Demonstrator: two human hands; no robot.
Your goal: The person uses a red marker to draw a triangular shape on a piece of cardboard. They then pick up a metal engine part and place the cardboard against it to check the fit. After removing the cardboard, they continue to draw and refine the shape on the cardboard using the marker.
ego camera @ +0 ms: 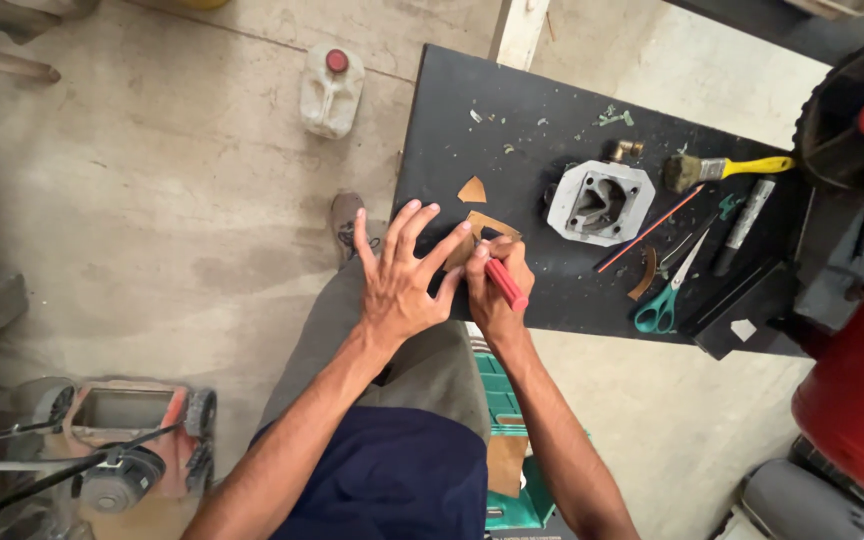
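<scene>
From the head view, the left hand (399, 280) lay flat, fingers spread, pinning a tan cardboard-like sheet piece (480, 232) at the near edge of the black worktop (512, 100). Just right of it, the right hand (493, 290) gripped a red-handled cutter (505, 284), angled up-left into the sheet.

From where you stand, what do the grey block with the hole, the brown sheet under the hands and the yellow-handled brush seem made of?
The grey block looks like cast metal, perhaps aluminium: dull, pale grey, thick walls around a bore. The brown sheet looks like thin card or gasket paper: flat, matt, with a cut-off scrap nearby; the left hand presses it down. The brush seems to have a glossy plastic or painted handle and dark bristles.
</scene>
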